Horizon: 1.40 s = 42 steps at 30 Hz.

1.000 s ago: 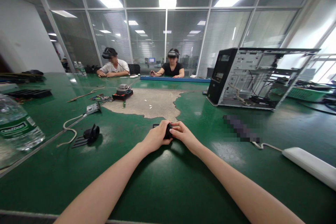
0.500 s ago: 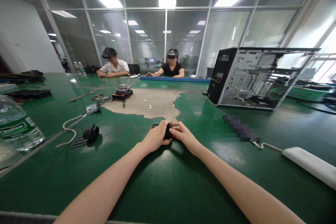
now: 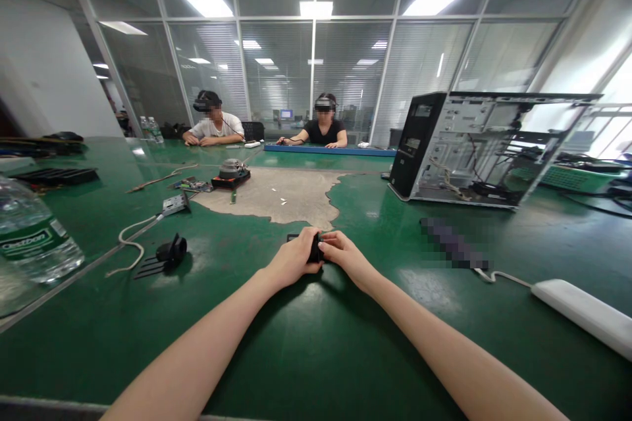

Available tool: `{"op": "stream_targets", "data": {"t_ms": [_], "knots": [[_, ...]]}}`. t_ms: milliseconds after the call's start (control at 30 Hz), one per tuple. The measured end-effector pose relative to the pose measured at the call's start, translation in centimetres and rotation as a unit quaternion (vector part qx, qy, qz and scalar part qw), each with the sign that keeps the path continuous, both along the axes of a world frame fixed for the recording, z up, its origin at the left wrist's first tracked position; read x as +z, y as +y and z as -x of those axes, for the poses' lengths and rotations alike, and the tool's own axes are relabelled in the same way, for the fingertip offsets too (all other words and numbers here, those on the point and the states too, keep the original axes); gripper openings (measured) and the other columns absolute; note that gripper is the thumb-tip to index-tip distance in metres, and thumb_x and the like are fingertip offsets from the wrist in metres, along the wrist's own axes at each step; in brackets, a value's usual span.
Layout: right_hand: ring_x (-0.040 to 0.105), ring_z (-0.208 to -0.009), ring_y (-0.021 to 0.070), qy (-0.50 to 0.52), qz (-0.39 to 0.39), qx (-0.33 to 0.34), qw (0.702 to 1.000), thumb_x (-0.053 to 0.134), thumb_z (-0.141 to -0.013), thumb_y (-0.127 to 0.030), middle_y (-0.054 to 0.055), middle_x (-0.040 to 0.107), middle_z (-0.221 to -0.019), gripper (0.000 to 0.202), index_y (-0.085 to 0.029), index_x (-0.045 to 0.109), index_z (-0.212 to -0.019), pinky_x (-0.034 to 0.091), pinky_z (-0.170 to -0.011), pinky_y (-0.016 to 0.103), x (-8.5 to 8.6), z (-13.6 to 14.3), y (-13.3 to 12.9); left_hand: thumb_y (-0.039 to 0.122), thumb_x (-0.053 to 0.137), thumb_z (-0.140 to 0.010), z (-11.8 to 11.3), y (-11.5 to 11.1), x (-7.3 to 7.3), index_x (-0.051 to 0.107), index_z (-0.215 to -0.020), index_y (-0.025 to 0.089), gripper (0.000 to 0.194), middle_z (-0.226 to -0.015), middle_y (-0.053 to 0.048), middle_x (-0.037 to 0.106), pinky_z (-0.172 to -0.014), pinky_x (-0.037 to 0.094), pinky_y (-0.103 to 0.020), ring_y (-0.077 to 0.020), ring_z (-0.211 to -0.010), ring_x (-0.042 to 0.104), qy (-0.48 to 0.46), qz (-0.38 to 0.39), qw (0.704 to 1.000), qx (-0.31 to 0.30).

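A small black part [image 3: 315, 250] is between my two hands, low over the green table [image 3: 316, 355]. My left hand [image 3: 293, 258] wraps round it from the left, with one dark end showing beyond the knuckles. My right hand [image 3: 346, 256] pinches its right side with thumb and fingers. Most of the part is hidden by my fingers. To the left lies another black piece with a round socket and thin prongs [image 3: 170, 250].
An open computer case [image 3: 419, 145] stands at the right. A water bottle [image 3: 37, 237] is at the left edge, a white power strip [image 3: 582, 309] at the right. A metal bracket [image 3: 175, 204] with a cable and a grey-black device [image 3: 231, 174] lie farther back. Two people sit opposite.
Both hands keep nearly the same place around the black part. My right fingers have shifted very slightly.
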State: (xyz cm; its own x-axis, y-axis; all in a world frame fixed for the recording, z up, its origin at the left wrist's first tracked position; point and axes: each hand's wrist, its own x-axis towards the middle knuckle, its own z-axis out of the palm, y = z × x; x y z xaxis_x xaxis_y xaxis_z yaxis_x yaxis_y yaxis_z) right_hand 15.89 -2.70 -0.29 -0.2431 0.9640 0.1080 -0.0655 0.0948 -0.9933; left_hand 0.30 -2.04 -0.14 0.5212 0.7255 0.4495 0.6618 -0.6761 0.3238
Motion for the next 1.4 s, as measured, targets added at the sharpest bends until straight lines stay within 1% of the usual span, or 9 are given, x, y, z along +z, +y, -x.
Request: {"op": "stream_targets", "data": {"t_ms": [200,333,467,700,800,900,1133,1300,1400], "knots": [[0.056,-0.082,0.0142,0.0,-0.024,0.03,0.999,0.068,-0.06,-0.027,0.001,0.058,-0.086,0.032,-0.021,0.05,-0.086,0.043,-0.076,0.031,0.28,-0.36,-0.23,0.024,0.061,-0.065,0.03,-0.01,0.04,0.028,-0.113,0.023,0.058,-0.109,-0.006,0.045,-0.07,0.045,-0.033,-0.0224,-0.089,0.055,-0.004,0.01,1.0,0.0],[0.056,-0.077,0.013,0.01,-0.023,0.015,1.0,0.062,-0.067,-0.034,0.001,0.059,-0.085,0.026,-0.021,0.049,-0.085,0.043,-0.073,0.03,0.18,-0.31,-0.25,0.025,0.06,-0.066,-0.02,0.03,0.0,0.028,-0.113,0.022,0.057,-0.109,-0.006,0.045,-0.07,0.045,-0.033,-0.0224,-0.088,0.055,0.001,0.005,1.0,-0.002],[0.057,-0.076,0.0141,0.006,0.0,0.005,1.0,0.062,-0.066,-0.036,0.002,0.06,-0.084,0.029,-0.019,0.052,-0.088,0.044,-0.073,0.031,-0.16,-0.27,0.11,0.027,0.059,-0.067,-0.06,0.02,0.06,0.027,-0.114,0.022,0.057,-0.111,-0.007,0.044,-0.07,0.045,-0.034,-0.0227,-0.089,0.055,0.01,0.008,1.0,0.003],[0.056,-0.084,0.0151,0.005,-0.018,0.034,0.999,0.069,-0.059,-0.026,0.0,0.059,-0.088,0.034,-0.022,0.051,-0.088,0.044,-0.076,0.032,0.26,-0.58,-0.19,0.026,0.059,-0.067,-0.03,-0.03,0.14,0.028,-0.113,0.022,0.056,-0.11,-0.006,0.044,-0.069,0.046,-0.033,-0.0227,-0.089,0.055,0.009,0.013,1.0,0.005],[0.057,-0.078,0.0136,0.015,-0.011,0.022,1.0,0.064,-0.065,-0.032,0.001,0.059,-0.085,0.027,-0.022,0.051,-0.087,0.044,-0.075,0.032,0.15,-0.38,-0.16,0.025,0.059,-0.066,-0.01,0.02,0.14,0.028,-0.113,0.022,0.056,-0.11,-0.007,0.045,-0.07,0.045,-0.033,-0.0226,-0.089,0.055,0.005,0.008,1.0,0.002],[0.057,-0.075,0.0133,0.021,0.0,0.008,1.0,0.061,-0.067,-0.036,0.002,0.059,-0.084,0.029,-0.02,0.052,-0.09,0.044,-0.074,0.032,-0.2,-0.18,0.18,0.026,0.06,-0.066,0.01,0.04,0.17,0.028,-0.113,0.021,0.057,-0.109,-0.007,0.045,-0.071,0.045,-0.034,-0.0227,-0.089,0.055,0.007,0.007,1.0,0.003],[0.056,-0.082,0.0146,-0.001,-0.015,0.034,0.999,0.068,-0.06,-0.029,0.0,0.059,-0.084,0.035,-0.021,0.051,-0.09,0.042,-0.077,0.033,0.05,-0.51,-0.02,0.025,0.062,-0.064,0.04,-0.04,0.34,0.029,-0.112,0.023,0.058,-0.11,-0.006,0.043,-0.07,0.045,-0.033,-0.0218,-0.091,0.052,0.017,0.01,1.0,0.002],[0.056,-0.076,0.0126,0.012,-0.014,0.011,1.0,0.062,-0.067,-0.033,0.0,0.059,-0.083,0.026,-0.021,0.05,-0.087,0.043,-0.074,0.031,0.18,-0.22,-0.35,0.025,0.063,-0.065,0.06,-0.09,0.65,0.031,-0.112,0.022,0.056,-0.108,-0.006,0.046,-0.077,0.041,-0.036,-0.022,-0.093,0.046,0.044,-0.031,0.999,0.001],[0.056,-0.075,0.013,0.007,-0.004,-0.003,1.0,0.061,-0.067,-0.035,0.002,0.059,-0.084,0.029,-0.02,0.051,-0.089,0.043,-0.073,0.032,-0.04,-0.13,-0.13,0.025,0.065,-0.064,0.04,-0.15,0.71,0.032,-0.112,0.021,0.058,-0.108,-0.006,0.048,-0.081,0.037,-0.039,-0.0236,-0.094,0.043,0.056,-0.054,0.997,0.009]]}}
